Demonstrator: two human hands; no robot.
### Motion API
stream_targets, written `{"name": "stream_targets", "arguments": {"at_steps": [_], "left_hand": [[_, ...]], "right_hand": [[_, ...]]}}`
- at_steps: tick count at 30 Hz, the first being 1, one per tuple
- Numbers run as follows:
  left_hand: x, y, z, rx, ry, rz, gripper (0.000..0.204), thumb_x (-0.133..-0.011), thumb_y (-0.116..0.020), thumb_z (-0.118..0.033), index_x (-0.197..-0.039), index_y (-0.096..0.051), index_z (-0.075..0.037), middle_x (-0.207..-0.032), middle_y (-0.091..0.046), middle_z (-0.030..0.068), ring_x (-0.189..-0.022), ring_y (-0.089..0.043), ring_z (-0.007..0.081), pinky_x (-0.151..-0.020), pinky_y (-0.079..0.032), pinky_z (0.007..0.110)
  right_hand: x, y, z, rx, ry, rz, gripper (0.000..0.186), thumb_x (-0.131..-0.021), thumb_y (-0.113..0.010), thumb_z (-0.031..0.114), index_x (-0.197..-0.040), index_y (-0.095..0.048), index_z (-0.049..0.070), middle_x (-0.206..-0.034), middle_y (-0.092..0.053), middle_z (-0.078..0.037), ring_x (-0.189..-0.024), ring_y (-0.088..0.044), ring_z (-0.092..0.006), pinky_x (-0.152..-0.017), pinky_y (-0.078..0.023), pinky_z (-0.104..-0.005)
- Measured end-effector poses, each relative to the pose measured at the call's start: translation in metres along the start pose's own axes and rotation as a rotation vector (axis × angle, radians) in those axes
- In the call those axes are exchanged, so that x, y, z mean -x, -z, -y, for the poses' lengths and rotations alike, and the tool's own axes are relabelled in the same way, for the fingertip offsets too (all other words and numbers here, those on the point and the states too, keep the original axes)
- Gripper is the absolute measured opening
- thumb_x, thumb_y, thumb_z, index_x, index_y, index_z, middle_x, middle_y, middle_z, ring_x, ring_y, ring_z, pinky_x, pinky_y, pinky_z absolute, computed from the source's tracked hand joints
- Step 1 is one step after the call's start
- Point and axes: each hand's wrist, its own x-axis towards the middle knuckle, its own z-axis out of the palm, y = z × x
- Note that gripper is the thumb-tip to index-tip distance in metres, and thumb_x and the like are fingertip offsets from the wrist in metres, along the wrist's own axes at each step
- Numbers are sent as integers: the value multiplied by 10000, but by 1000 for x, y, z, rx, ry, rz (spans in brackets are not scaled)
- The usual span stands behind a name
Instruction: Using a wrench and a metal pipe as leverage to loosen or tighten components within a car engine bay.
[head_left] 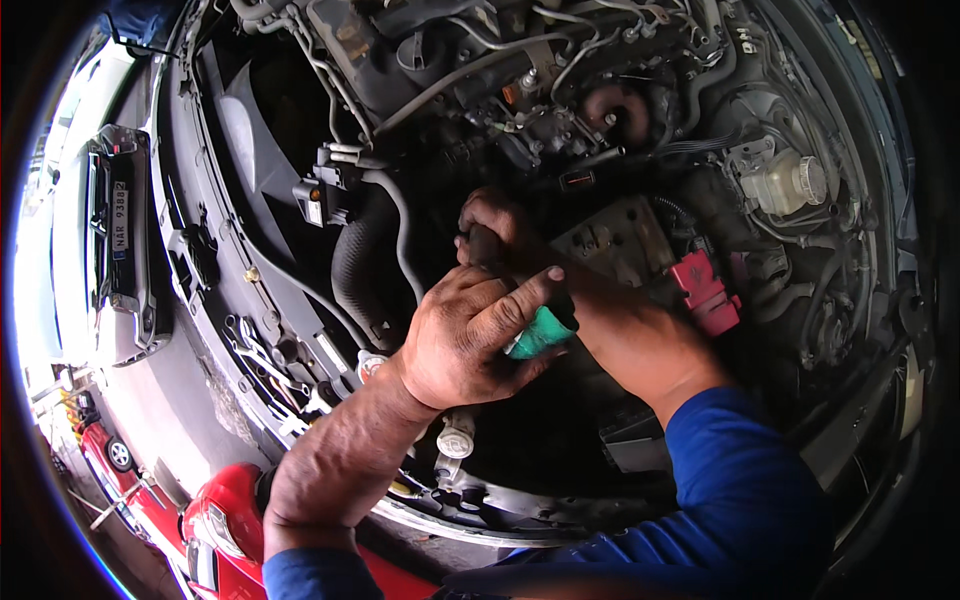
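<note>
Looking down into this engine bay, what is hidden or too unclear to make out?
- Head view: most of the green-handled tool is covered by the left hand, so its kind is unclear.
- Its working end is hidden behind the right hand.
- What the right hand grips, a dark part, is lost in shadow.
- The bay floor below the hands is too dark.
- The red car is cut off by the lower edge.

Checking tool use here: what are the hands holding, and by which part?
The left hand grips a tool's green handle. The right hand wraps its dark shaft higher up, over the engine bay.
</note>
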Motion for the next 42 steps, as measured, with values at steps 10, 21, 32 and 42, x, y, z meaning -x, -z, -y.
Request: {"name": "stream_targets", "arguments": {"at_steps": [10,21,32,42], "left_hand": [[-2,5,9,79,1,-24,485,-644,-808,-105,-1099,-656,-38,-844,-673,82,-721,-654,302,-709,-514,404],[-12,8,9,48,24,-13,453,-607,-813,-98,-1029,-656,-48,-789,-649,74,-689,-651,313,-681,-526,399],[-14,7,8,74,45,-105,401,-634,-804,-55,-998,-637,-31,-795,-665,96,-719,-681,338,-688,-548,398],[-22,8,6,29,55,-99,316,-619,-772,-47,-892,-612,-60,-751,-606,84,-651,-623,331,-608,-517,397]], "right_hand": [[-1,-17,12,-191,-236,-59,220,-724,-770,36,-794,-564,70,-800,-575,-83,-757,-589,-235,-669,-504,-384],[-7,-12,9,-102,-240,-74,253,-688,-797,33,-816,-583,74,-832,-590,-92,-765,-612,-236,-675,-528,-379],[-7,-8,5,-120,-243,-31,268,-794,-796,278,-802,-608,87,-760,-629,-71,-750,-634,-253,-678,-520,-378],[-16,-11,0,-27,-100,-106,140,-774,-679,175,-746,-589,71,-728,-630,-100,-694,-628,-270,-624,-502,-389]]}}
